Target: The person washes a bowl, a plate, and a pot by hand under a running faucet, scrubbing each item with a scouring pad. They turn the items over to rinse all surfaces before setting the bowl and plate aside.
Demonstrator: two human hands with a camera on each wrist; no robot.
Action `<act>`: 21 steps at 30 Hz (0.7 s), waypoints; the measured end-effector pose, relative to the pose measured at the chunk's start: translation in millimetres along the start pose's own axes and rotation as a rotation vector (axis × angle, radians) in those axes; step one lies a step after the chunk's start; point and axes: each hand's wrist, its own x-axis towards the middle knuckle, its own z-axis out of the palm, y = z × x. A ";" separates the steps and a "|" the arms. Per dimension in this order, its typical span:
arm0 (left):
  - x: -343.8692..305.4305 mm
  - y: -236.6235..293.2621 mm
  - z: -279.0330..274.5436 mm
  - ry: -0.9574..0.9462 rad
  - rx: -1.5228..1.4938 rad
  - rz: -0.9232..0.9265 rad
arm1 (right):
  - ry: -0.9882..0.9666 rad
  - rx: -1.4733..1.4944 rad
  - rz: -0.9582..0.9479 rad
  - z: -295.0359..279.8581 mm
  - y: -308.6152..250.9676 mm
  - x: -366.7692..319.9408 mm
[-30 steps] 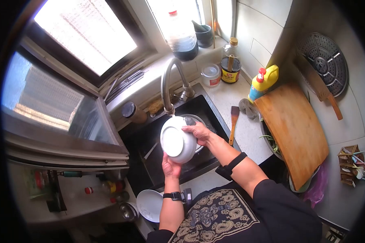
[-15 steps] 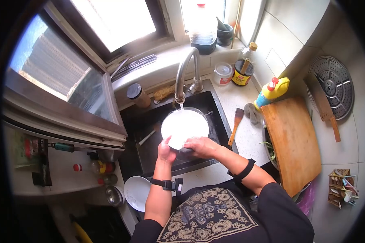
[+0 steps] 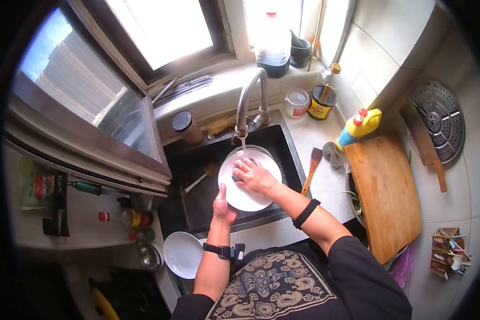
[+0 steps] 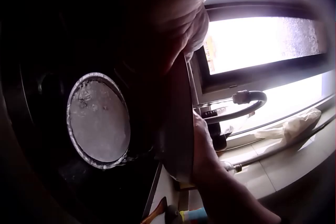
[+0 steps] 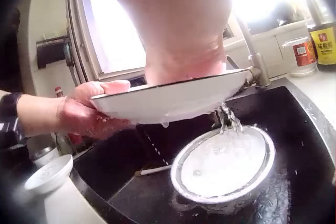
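In the head view the left hand (image 3: 223,207) grips a white dish (image 3: 256,201) at its near left rim, thumb on top. The right hand (image 3: 256,178) lies spread on the dish's inner face, pressing a small dark pad (image 3: 236,177) that is mostly hidden under it. Water from the tap (image 3: 242,114) runs onto the far side of the dish. In the right wrist view the left hand (image 5: 89,111) has its fingers beneath the tilted dish (image 5: 173,100), and water falls off its edge into a round, water-filled vessel (image 5: 223,163) in the sink.
A white-handled brush (image 3: 194,184) lies in the dark sink (image 3: 197,213). Left of the forearm stands a white bowl (image 3: 182,255). To the right are a wooden spatula (image 3: 311,170), a yellow bottle (image 3: 360,127) and a large cutting board (image 3: 384,197).
The dish has turned from showing its underside to showing its inner face. The right hand has moved from its near edge up onto its middle, fingers now spread. The left hand still holds the rim.
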 end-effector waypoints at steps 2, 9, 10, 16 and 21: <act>2.5 1.3 -15.9 0.012 0.003 0.028 | 0.023 0.015 0.072 -8.5 3.1 -6.8; -0.4 17.5 -7.8 0.339 0.490 0.321 | 0.052 0.425 0.565 12.8 12.3 -36.0; -0.6 20.9 -9.8 0.333 0.587 0.391 | 0.026 0.539 0.793 4.4 10.1 -33.9; -23.4 40.6 1.3 0.442 1.498 0.753 | -0.031 0.527 0.996 11.3 18.0 -40.7; -49.2 46.2 30.0 0.440 1.767 0.919 | -0.144 0.558 0.974 12.4 11.0 -39.5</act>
